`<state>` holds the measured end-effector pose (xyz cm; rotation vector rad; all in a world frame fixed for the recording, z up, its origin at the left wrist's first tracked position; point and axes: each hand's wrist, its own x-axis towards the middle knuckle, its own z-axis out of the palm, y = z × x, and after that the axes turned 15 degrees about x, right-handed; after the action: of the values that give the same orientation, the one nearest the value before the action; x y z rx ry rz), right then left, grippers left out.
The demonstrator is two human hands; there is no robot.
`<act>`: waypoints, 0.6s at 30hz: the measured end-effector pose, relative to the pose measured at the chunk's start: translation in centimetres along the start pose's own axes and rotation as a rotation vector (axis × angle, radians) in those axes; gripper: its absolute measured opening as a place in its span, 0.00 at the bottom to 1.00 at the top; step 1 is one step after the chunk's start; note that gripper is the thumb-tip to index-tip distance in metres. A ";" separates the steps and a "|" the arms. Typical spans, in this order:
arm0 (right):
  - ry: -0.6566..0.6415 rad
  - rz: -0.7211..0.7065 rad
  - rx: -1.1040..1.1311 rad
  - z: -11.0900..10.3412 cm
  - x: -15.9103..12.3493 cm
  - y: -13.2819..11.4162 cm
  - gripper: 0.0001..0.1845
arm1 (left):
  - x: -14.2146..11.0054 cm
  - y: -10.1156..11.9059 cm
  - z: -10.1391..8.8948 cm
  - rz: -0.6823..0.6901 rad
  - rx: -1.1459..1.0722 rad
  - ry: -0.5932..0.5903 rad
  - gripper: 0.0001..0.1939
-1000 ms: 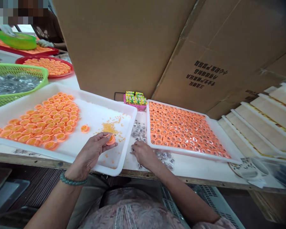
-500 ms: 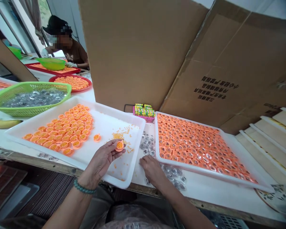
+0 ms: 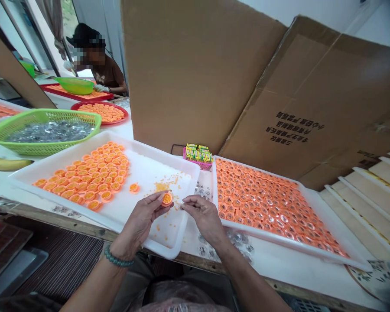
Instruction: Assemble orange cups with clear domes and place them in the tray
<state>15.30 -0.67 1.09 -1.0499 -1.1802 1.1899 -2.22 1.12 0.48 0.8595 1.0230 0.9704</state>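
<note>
My left hand pinches a small round orange plastic cup filled with yellow bits, above the right part of a white tray. Close to its right, my right hand is closed in a pinch on a small clear plastic piece, whose shape is mostly hidden by the fingers. In the tray, many similar filled orange cups fill the left side, and a single one sits apart. Loose yellow bits are scattered on the tray floor. Clear plastic pieces lie under and beside my right forearm.
To the right, a second white tray holds rows of covered orange cups. A pink basket of yellow-green packets stands behind. At left are a green basket of clear pieces and a banana. Cardboard walls the back; a co-worker sits beyond.
My right hand has come up and left from the loose clear pieces to beside the orange cup, now with a small clear piece in its fingers. My left hand still holds the cup.
</note>
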 end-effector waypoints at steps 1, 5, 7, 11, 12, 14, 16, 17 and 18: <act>0.002 -0.009 -0.006 0.4 0.3 0.0 0.07 | 0.0 0.0 0.0 0.005 0.009 0.006 0.14; 0.042 0.048 0.068 1.7 1.0 -0.2 0.07 | 0.0 0.1 0.4 0.034 0.019 0.045 0.16; 0.067 0.091 0.107 2.4 1.5 -0.4 0.08 | -0.1 0.1 0.6 0.048 0.016 0.083 0.17; 0.095 0.107 0.120 3.5 2.6 -0.6 0.10 | -0.5 0.1 0.7 0.080 0.007 0.106 0.17; 0.090 0.099 0.107 3.8 2.8 -0.7 0.10 | -0.5 0.1 0.7 0.089 0.007 0.098 0.17; 0.076 0.080 0.069 4.1 3.1 -0.7 0.10 | -0.6 0.1 0.7 0.105 0.011 0.082 0.18; 0.065 0.063 0.034 4.3 3.1 -0.7 0.09 | -0.6 0.1 0.7 0.117 0.012 0.073 0.18; 0.063 0.056 0.019 4.3 3.0 -0.7 0.09 | -0.6 0.0 0.7 0.120 0.011 0.070 0.18; 0.063 0.046 0.002 4.3 2.9 -0.6 0.09 | -0.5 0.0 0.6 0.123 0.010 0.068 0.18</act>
<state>11.07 2.11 2.50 -1.1109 -1.1114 1.1849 -1.73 0.54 0.84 0.9111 1.0428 1.1055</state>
